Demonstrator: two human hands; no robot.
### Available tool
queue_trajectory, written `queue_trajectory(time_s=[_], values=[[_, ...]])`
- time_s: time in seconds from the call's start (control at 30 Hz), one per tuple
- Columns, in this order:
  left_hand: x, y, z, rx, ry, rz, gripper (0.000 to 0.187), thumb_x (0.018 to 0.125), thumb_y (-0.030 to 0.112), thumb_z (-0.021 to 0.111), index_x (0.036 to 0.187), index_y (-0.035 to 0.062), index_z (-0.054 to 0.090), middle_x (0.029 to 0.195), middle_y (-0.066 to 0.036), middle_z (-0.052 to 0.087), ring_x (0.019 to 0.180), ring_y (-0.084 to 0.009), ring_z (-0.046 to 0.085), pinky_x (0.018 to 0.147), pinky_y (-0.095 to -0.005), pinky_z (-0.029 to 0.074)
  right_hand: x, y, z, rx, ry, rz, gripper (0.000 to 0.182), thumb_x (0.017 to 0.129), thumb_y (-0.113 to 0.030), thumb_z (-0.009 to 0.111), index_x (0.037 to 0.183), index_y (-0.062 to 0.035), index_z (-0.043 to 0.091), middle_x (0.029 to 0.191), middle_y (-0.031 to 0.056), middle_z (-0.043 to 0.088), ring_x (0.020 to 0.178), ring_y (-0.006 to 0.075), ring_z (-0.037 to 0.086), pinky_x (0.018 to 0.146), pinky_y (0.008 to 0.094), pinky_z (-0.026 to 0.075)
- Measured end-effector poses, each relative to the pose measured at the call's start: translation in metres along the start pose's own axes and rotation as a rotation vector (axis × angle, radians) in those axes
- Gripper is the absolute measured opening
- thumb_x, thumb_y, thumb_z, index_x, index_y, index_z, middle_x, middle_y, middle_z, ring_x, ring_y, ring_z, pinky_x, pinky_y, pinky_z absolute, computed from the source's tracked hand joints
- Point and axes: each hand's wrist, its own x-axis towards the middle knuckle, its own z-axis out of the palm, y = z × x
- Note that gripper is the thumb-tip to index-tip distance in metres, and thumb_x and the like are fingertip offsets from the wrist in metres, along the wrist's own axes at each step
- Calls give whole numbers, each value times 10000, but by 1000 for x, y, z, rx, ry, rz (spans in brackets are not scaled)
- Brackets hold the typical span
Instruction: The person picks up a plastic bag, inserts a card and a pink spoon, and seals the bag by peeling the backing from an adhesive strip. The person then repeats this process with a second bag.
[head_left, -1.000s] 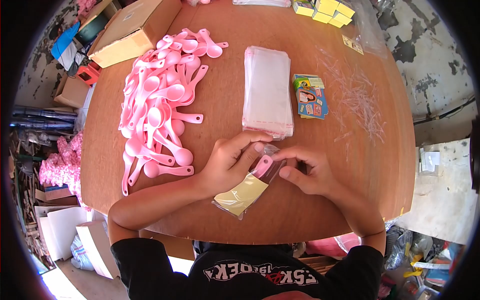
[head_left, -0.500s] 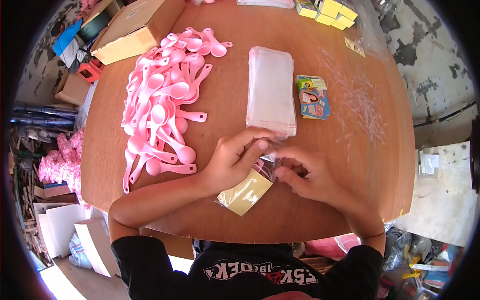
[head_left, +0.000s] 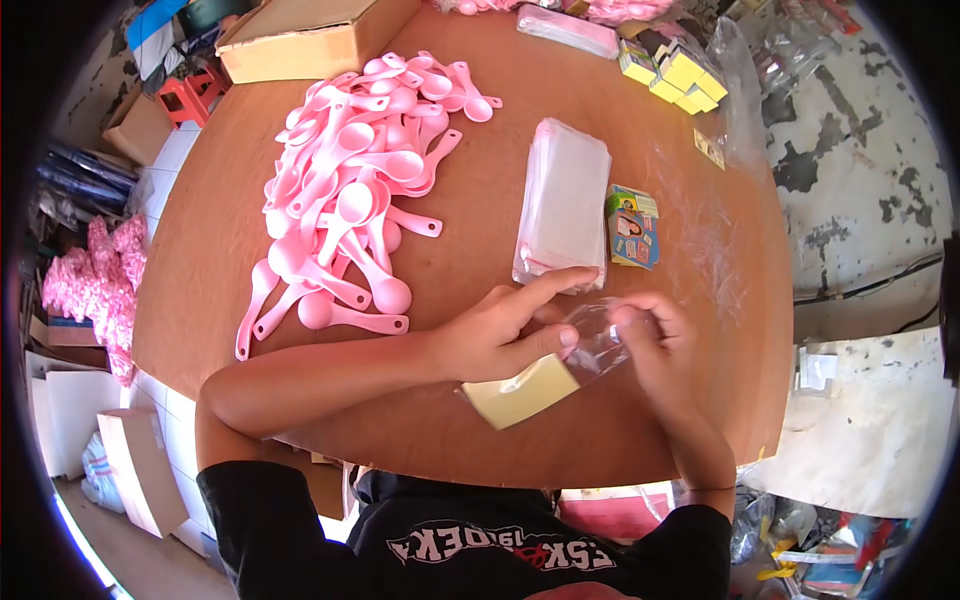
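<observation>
Both hands hold one clear plastic bag with a pale yellow card inside, low over the round wooden table. My left hand pinches the bag near its middle, thumb on top, forefinger stretched out. My right hand grips the bag's open end. The pink spoon seen inside the bag earlier is hidden by the fingers. A big heap of pink plastic spoons lies to the left of my hands.
A stack of clear bags lies just beyond my hands, with small printed cards beside it. Thin plastic strips litter the right side. A cardboard box and yellow packets sit at the far edge.
The view has swung left and tilted. My right hand has slid right along the bag's open end. The pink spoon handle, visible at the bag mouth before, is no longer seen.
</observation>
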Motion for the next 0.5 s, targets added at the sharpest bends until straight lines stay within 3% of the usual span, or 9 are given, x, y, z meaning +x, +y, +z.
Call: queue_trajectory(time_s=[0.03,0.17,0.23,0.3,0.33,0.4,0.43,0.5], values=[[-1,1,-1,-1,6,10,524,993,192,550,1451,57,334,806,-115,669,723,-163,649,695,-341,503,1,-12,-3,-9,-5,-6,104,938,-48,626,1016,19,632,922,53,652,830,84,615,729,215,490],[-1,6,-2,-61,-50,-70,503,1020,265,484,1454,63,329,865,-136,665,724,-176,659,698,-339,515,3,-62,-22,-382,154,-350,85,926,-69,635,970,3,630,888,63,646,760,93,589,701,214,473],[-1,10,-4,-169,-109,-196,503,1036,311,427,1462,69,311,918,-141,660,690,-188,679,672,-331,534,8,-93,-35,-553,246,-696,75,904,-62,632,948,-3,621,879,99,640,748,157,587,709,251,482],[-2,4,-3,-166,-117,-157,505,1042,336,388,1465,73,303,936,-145,655,663,-192,685,646,-322,542,5,-119,-58,-624,402,-972,78,877,-46,630,943,-11,610,882,128,637,777,223,589,722,297,492],[-3,2,-3,-171,-119,-154,503,1044,338,382,1462,71,304,929,-145,652,656,-191,681,642,-316,539,6,-120,-61,-634,407,-974,78,877,-46,630,943,-11,610,882,128,637,777,223,589,722,297,492],[-3,0,-2,-180,-131,-142,500,1045,341,376,1460,69,306,923,-146,649,650,-189,677,638,-311,536,14,-117,-67,-344,546,-1174,96,919,-114,589,917,-23,618,861,125,626,791,242,581,675,293,479],[-3,-1,-1,-166,-105,-122,476,1046,333,376,1435,63,339,891,-133,649,631,-184,669,621,-305,532,27,-110,-65,-745,587,-1168,102,915,-94,579,904,3,611,838,134,615,759,223,578,648,302,491],[-4,0,-1,-147,-83,-91,453,1047,326,377,1411,56,373,860,-121,648,612,-179,661,604,-300,528,23,-124,-43,-944,271,-865,119,922,-87,563,884,19,601,829,139,604,710,190,568,603,292,486]])
